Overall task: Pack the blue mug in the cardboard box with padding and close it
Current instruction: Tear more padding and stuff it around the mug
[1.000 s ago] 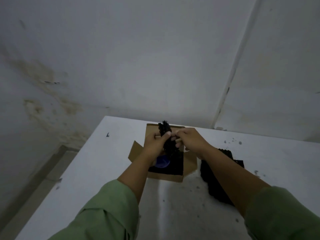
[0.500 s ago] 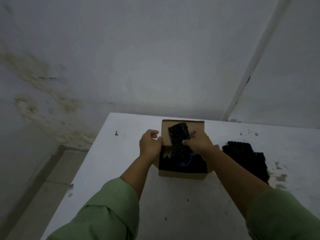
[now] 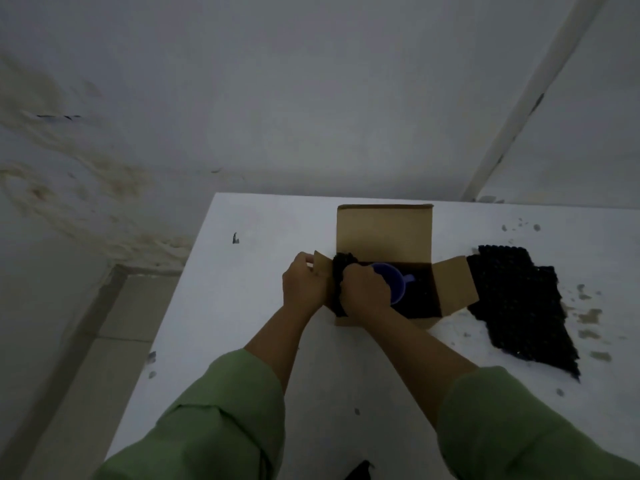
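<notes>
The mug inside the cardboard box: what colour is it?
The mug is blue, seen in the head view beside the right hand.

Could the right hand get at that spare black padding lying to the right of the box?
Probably yes, though not at once. The right hand is busy pressing black padding into the box beside the blue mug. The spare sheet lies uncovered on the table, with only the right flap between.
</notes>
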